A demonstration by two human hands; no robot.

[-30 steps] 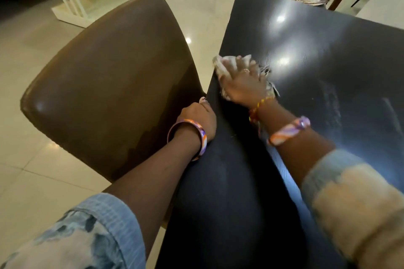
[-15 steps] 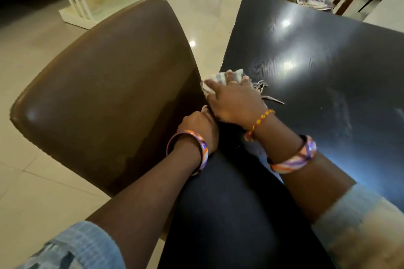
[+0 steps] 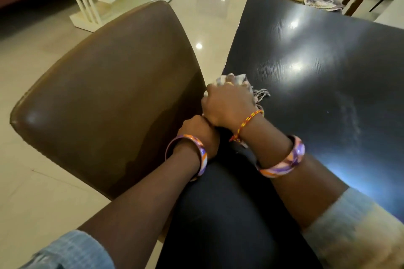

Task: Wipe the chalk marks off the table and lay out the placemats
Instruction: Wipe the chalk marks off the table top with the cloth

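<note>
1. The dark glossy wooden table [image 3: 317, 72] runs away from the viewer; its left edge nearly meets the back of one brown leather chair [image 3: 105, 98], leaving little room there, while the tabletop to the right lies open.
2. One pale fringed cloth [image 3: 235, 78] sits at the table's left edge; faint chalk smears [image 3: 349, 113] show further right.
3. The right hand [image 3: 229, 105] presses down on the cloth, fingers curled over it.
4. The left hand [image 3: 196, 131] rests fisted at the table's left edge, touching the right hand; whether it holds anything cannot be told.
</note>
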